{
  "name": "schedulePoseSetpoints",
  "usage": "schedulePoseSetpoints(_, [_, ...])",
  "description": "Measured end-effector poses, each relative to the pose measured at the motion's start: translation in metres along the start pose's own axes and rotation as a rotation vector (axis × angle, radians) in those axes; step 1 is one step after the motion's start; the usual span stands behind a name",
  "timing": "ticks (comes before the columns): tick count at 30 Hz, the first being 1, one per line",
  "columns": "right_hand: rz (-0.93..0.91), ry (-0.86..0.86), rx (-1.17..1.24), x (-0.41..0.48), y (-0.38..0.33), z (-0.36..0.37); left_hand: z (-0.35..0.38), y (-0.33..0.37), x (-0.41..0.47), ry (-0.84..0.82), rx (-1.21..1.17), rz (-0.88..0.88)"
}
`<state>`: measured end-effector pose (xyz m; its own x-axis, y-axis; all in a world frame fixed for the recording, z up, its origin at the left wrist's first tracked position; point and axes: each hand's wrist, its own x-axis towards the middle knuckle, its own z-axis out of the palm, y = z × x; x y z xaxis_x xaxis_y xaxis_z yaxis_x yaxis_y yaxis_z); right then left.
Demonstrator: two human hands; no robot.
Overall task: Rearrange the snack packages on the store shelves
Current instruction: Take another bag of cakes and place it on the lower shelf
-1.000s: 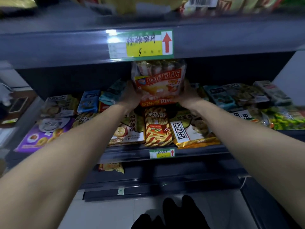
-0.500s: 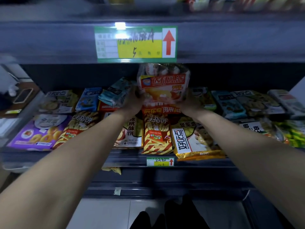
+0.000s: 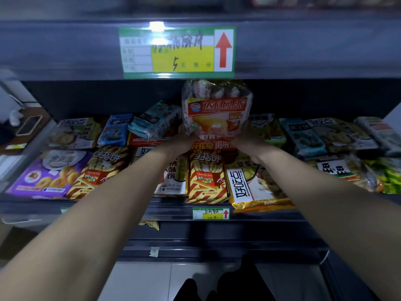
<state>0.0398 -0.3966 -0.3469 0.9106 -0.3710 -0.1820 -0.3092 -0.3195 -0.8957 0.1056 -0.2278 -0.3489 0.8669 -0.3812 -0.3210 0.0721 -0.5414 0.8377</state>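
The place is dim. Dark grey metal shelving fills the view. The front edge of the upper shelf (image 3: 65, 51) runs across the top, carrying a green-framed price label (image 3: 178, 52) with a yellow field and a red arrow pointing up; a lamp's white glare (image 3: 156, 26) sits on its top rim. The middle shelf (image 3: 173, 211) bears a smaller label (image 3: 211, 213) of the same kind. Nearest, pale floor tiles (image 3: 141, 283) show below the lowest rail (image 3: 217, 250). Far left stands a brown tabletop (image 3: 44, 115) with a dark flat device (image 3: 28, 126) on it; far right, a pale strip of wall (image 3: 393, 115)
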Motion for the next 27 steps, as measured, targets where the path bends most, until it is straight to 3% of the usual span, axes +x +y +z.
schedulePoseSetpoints(5, [0.003,0.003,0.038,0.001,0.0,-0.002,0.002,0.001,-0.002,0.04,0.053,0.006])
schedulePoseSetpoints(15, [-0.013,-0.023,0.096,0.001,-0.001,-0.001,-0.001,0.001,0.002,0.007,-0.132,-0.066])
schedulePoseSetpoints(20, [0.004,-0.043,0.142,-0.002,-0.011,-0.007,0.004,0.007,0.003,0.084,-0.232,-0.068])
schedulePoseSetpoints(27, [0.022,-0.085,0.168,-0.011,-0.028,-0.01,-0.001,0.017,-0.002,0.1,-0.207,-0.09])
